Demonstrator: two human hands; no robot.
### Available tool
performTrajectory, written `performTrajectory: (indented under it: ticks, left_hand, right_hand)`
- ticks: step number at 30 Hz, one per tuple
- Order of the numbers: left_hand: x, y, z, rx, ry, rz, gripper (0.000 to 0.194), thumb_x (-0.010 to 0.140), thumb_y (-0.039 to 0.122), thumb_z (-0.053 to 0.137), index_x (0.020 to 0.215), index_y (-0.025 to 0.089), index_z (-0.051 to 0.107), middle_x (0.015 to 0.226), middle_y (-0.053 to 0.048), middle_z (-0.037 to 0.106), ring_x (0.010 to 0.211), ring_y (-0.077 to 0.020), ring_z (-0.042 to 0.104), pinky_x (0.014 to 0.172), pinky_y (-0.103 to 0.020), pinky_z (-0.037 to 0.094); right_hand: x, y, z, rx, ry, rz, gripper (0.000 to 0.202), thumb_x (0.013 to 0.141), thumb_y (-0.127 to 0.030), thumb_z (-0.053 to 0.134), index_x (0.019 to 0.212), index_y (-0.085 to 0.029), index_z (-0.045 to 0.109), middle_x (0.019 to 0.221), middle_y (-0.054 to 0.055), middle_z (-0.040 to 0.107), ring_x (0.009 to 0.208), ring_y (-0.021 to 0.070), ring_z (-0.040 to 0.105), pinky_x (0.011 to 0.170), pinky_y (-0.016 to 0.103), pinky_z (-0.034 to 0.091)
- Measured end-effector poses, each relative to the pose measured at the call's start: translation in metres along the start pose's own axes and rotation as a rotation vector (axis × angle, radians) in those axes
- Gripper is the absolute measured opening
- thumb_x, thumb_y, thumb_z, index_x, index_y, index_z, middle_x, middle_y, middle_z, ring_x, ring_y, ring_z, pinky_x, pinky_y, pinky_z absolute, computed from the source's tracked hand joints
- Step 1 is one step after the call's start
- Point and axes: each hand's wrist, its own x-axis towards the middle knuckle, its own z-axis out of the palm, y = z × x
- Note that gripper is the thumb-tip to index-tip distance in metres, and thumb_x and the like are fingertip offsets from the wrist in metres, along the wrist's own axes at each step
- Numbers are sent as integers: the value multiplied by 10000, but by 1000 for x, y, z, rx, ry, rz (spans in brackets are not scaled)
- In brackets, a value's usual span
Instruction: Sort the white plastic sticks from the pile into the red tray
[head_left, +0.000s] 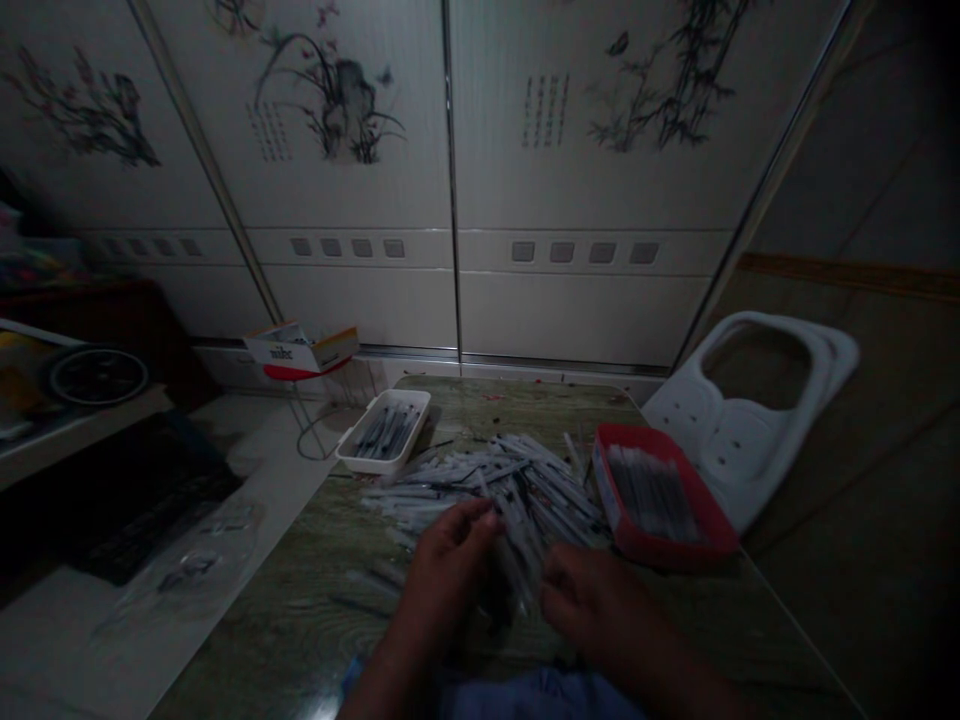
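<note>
My left hand (455,545) is closed in a pinch at the near edge of a loose pile of pens (450,470). A slim whitish pen (484,484) sticks up from its fingertips. To its right, my right hand (574,590) is curled with its fingers together, and motion blur hides whatever they may hold. The pens are thin and translucent white, some with dark parts, lying in all directions. Behind the pile on the left, a white tray (346,455) holds more pens. A red box (679,555) on the right holds a row of translucent pens.
The greenish table (300,610) carries all of this. A white folding chair (757,400) leans at the right edge. Beyond the table's far left corner, a printed carton (281,355) stands on a red stool (289,373). Sliding cabinet doors (360,310) close off the back.
</note>
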Motion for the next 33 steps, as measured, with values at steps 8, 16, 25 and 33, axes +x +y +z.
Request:
performTrajectory:
  ticks: [8,16,25,33]
  left_hand:
    - [0,-1,1,-124,-17,-19,340,807,521,709,826,183,682,697,1,665,545,-105,534,541,-220,399]
    - [5,2,-5,-189,123,-39,340,777,508,747,847,184,672,747,-19,705,602,-121,598,583,-221,449]
    - [5,-1,-3,-267,70,-31,351,767,504,760,869,176,688,750,-22,701,566,-97,561,543,-204,419]
    - [2,-1,-1,-293,20,-101,336,776,480,761,907,182,678,752,-15,687,583,-96,564,566,-204,426]
  right_hand:
    - [4,19,-11,66,74,12,127,883,-244,500,801,-205,589,743,-18,633,702,147,586,600,253,301]
    - [-4,27,-3,-274,-88,113,96,746,-183,578,769,-218,664,772,32,717,694,182,651,552,283,207]
    - [0,17,6,-393,-97,155,186,792,-198,556,831,-210,737,880,114,770,814,265,723,583,309,275]
    - [3,20,4,-399,-53,187,174,819,-228,558,863,-207,725,898,115,768,826,268,726,600,309,328]
